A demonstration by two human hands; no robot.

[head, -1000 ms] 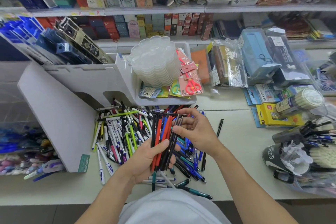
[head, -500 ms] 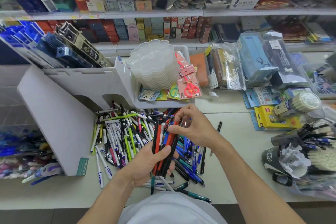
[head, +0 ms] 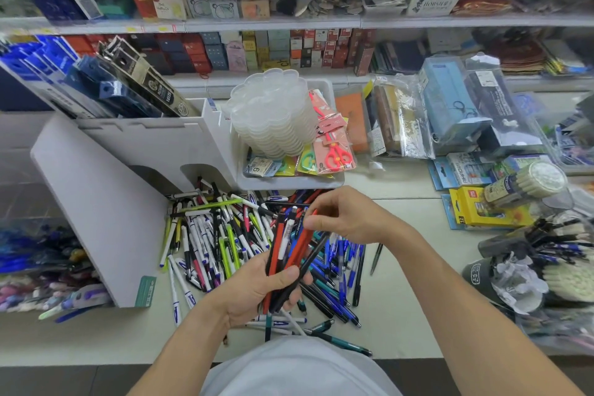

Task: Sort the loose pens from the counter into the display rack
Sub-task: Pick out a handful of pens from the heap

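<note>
My left hand (head: 257, 291) grips a bundle of red and black pens (head: 287, 247), held upright above the counter. My right hand (head: 345, 214) pinches the top ends of that same bundle. Beneath both hands lies a big pile of loose pens (head: 212, 235) in white, green, blue and black. The white display rack (head: 106, 202) stands at the left, its arched openings facing the pile and packaged pens leaning in its upper slots.
A white tray (head: 289, 182) with clear plastic lids and pink scissors packs sits behind the pile. Packaged stationery and a yellow box (head: 482, 209) crowd the right. A dark cup (head: 482, 276) and bags of pens stand at the near right. A lone black pen (head: 375, 259) lies right of the pile.
My right hand has slid from the side of the bundle up to its top ends. The left hand keeps its grip and the bundle has tightened.
</note>
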